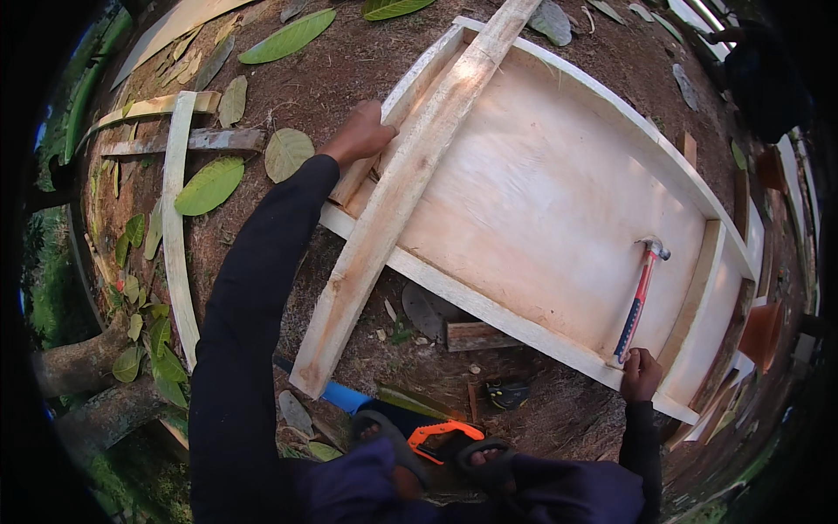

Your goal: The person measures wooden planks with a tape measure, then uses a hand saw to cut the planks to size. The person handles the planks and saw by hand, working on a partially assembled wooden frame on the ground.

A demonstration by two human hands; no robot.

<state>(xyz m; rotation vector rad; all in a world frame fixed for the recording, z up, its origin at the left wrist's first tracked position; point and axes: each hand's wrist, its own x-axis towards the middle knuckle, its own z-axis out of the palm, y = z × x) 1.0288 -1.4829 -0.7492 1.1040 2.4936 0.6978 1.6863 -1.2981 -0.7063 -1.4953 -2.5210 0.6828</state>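
Note:
A shallow wooden frame (pixel 515 306) with a pale panel (pixel 559 192) set inside it lies before me. Across its left end rests a long loose plank (pixel 419 166), slanting past both sides of the frame. My left hand (pixel 362 133) is closed on the frame's left end rail, close beside the plank; some fingertips are hidden. At the near right, my right hand (pixel 642 375) grips the frame's near rail, its fingers bent over the edge. A claw hammer (pixel 638 301) with a red and dark handle lies on the panel, its handle end just by my right hand.
A handsaw with an orange handle (pixel 441 432) lies by my sandalled feet. Wood strips (pixel 175 218) and large leaves (pixel 209 186) are scattered on the soil at left. A short wood block (pixel 480 335) sits against the frame's near side. An orange-brown pot (pixel 761 336) stands at right.

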